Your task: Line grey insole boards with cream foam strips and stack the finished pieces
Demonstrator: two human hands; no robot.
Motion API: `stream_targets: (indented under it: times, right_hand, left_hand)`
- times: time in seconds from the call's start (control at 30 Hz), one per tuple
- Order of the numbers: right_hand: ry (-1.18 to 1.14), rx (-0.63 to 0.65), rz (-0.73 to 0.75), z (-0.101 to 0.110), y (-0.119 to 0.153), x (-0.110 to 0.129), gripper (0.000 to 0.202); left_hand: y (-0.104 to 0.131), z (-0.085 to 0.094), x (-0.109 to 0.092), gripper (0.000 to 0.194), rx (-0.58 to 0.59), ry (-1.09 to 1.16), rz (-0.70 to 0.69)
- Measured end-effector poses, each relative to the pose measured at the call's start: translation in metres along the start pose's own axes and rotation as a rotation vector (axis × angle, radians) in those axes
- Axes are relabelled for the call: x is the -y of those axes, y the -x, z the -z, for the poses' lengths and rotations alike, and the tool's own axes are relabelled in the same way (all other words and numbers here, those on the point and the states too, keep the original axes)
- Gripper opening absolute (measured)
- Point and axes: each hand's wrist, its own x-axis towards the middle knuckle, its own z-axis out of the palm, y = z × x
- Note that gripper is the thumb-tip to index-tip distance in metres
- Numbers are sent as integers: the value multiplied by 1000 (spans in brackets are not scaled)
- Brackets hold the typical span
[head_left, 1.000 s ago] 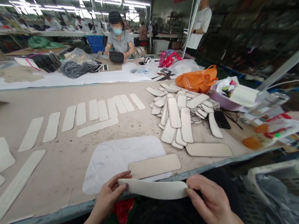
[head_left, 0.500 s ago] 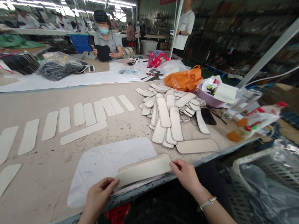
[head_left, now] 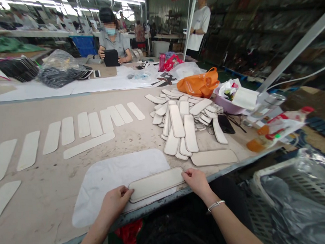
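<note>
A long cream panel with rounded corners and a darker edge line lies near the table's front edge, over a white sheet. My left hand pinches its left end between thumb and fingers. At the other end, my right hand pinches the right corner; a bracelet is on that wrist. A pile of similar edged panels lies just beyond, to the right, with one panel lying crosswise in front of it. Plain cream strips are spread in a row on the left.
An orange bag, a lilac basin and a black phone sit beyond the pile. Bottles stand at the right edge. Below is a plastic crate. Across the table a person holds a black piece.
The upper plain strip between my hands has come down onto the edged panel beneath, and the two now look like one aligned piece. Both hands have shifted slightly.
</note>
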Motion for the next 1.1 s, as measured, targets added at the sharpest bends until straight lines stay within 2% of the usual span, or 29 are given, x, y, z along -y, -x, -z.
stream_targets:
  times: [0.4, 1.1]
  right_hand:
    - [87, 92, -19, 2, -5, 0, 30]
    - [188, 69, -17, 2, -4, 4, 29]
  left_hand:
    - [-1, 1, -3, 27, 4, -67, 30]
    - [-6, 1, -5, 33, 47, -114, 22]
